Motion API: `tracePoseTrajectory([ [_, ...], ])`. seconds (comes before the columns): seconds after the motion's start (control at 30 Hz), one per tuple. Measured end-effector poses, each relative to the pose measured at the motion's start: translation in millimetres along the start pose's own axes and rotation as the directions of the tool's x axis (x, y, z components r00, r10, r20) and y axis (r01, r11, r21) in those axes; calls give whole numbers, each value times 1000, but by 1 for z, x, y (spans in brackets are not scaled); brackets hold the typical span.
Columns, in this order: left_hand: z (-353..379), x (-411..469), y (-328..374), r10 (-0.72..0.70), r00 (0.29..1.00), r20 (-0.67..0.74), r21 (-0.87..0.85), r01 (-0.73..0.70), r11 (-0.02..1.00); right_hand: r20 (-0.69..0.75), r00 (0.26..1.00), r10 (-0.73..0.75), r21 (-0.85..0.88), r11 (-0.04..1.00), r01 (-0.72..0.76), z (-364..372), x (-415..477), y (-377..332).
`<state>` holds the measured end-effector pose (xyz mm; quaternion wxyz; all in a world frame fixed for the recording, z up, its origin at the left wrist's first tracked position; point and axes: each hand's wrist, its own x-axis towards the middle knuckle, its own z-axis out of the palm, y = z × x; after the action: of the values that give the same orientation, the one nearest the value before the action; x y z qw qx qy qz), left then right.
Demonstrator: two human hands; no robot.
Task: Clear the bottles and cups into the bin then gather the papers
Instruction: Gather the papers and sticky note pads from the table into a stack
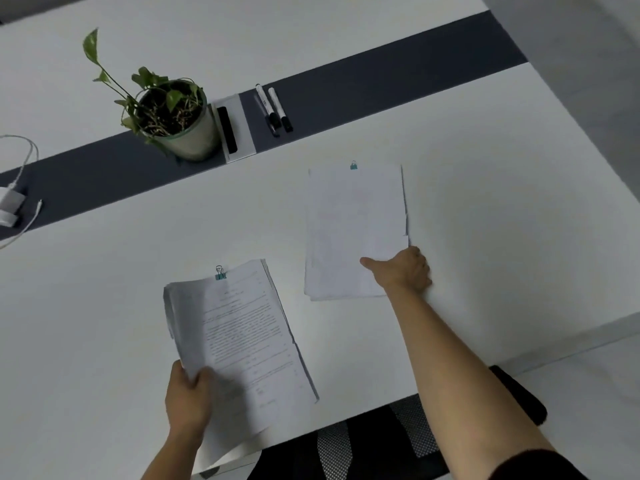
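Note:
Two clipped stacks of paper are on the white table (485, 202). The printed stack (249, 327), with a teal binder clip at its top edge, is lifted at the near left; my left hand (188, 400) grips its lower left corner, thumb on top. The blank-faced stack (353, 230), also held by a teal clip at its far edge, lies flat in the middle. My right hand (401, 271) pinches its lower right corner, thumb on the sheet. No bottles, cups or bin are in view.
A potted plant (173, 116) stands on the dark strip at the back left, beside a white tray with a black eraser (230, 128). Two markers (275, 109) lie right of it. A charger and cable (12, 199) sit at the far left. A black chair (381, 441) is under the near edge.

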<state>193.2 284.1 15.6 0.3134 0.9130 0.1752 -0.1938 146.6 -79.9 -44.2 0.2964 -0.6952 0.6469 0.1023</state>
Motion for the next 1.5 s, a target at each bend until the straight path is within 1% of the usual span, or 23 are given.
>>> tracePoseTrajectory([
  [0.07,-5,0,3,29,999,20,21,-30,999,19,999,51,35,998,-52,9,-17,8],
  [0.1,-8,0,5,46,999,30,35,-47,998,26,998,54,37,998,-55,12,-26,13],
  [0.17,-18,4,7,98,994,47,80,-102,992,29,1000,5,81,997,-7,18,-44,23],
  [0.23,-31,8,12,153,986,71,113,-160,981,70,995,-68,293,955,45,22,-63,31],
  [0.3,-47,10,16,213,974,84,121,-222,968,151,979,-134,494,868,42,21,-86,37],
  [0.37,-66,10,22,264,961,82,82,-270,959,182,969,-170,576,816,35,16,-108,40],
  [0.4,-76,10,24,290,954,78,56,-295,954,166,969,-181,600,799,47,12,-119,39],
  [0.47,-93,11,31,342,937,64,-8,-343,939,84,976,-202,655,749,99,-4,-144,37],
  [0.53,-107,8,39,397,917,51,-91,-391,916,-51,976,-211,705,685,185,-25,-172,39],
  [0.63,-118,2,48,478,877,48,-224,-457,861,-228,950,-212,781,543,308,-59,-220,55],
  [0.73,-117,-8,56,529,845,82,-305,-484,820,-363,925,-114,830,412,377,-86,-265,86],
  [0.8,-112,-23,68,558,822,113,-349,-493,797,-417,908,-44,847,342,406,-102,-287,111],
  [0.87,-103,-43,82,594,793,138,-387,-509,769,-446,895,0,855,297,426,-118,-301,136],
  [1.03,-76,-107,112,692,703,164,-445,-573,688,-501,863,67,845,251,471,-153,-309,192],
  [1.17,-40,-172,124,755,631,180,-450,-630,633,-507,859,68,847,221,483,-169,-295,245],
  [1.23,-13,-208,127,769,616,169,-449,-647,617,-494,867,57,857,198,475,-179,-283,284],
  [1.33,34,-270,127,761,633,144,-441,-647,622,-477,878,44,859,235,455,-208,-257,361],
  [1.43,77,-337,132,761,630,155,-470,-630,618,-451,888,86,876,235,422,-247,-235,430],
  [1.5,101,-378,145,773,610,173,-471,-638,609,-474,873,115,867,231,441,-276,-223,461],
])
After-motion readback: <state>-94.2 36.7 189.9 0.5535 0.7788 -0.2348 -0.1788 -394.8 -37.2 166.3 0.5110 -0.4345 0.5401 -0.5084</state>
